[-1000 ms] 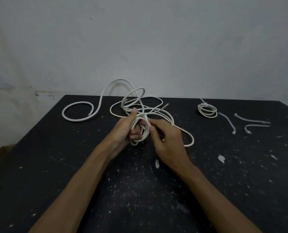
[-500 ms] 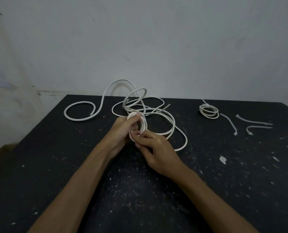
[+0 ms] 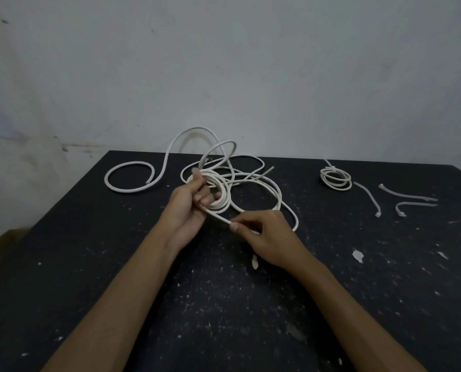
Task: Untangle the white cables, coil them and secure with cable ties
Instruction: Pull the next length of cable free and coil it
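Loops of thin white cable (image 3: 218, 191), a small coil partly wound, sit in the left hand (image 3: 190, 200), whose thumb and curled fingers are clamped round the near-left side of the coil, just above the black paint-flecked surface (image 3: 224, 304). From the bottom of this coil a straight run of the same cable leads toward the camera and to the right, into the right hand (image 3: 267, 237), which pinches it between thumb and forefinger; the two hands are near each other but apart.

Beyond the coil, toward the wall, lies the loose tangle of white cable (image 3: 224, 162), with arcs rising off the surface and one wide loop sweeping round to the right of the coil and back to the right hand. Left of the coil, a thicker white cable (image 3: 128, 178) forms a flat ring on the surface and arches up into the tangle.

Well to the right of the coil rests a small finished white coil (image 3: 335, 179), bound with a tie. Farther right of it lie three loose white cable ties (image 3: 401, 200), apart from one another. Behind everything stands a pale grey wall (image 3: 250, 76).
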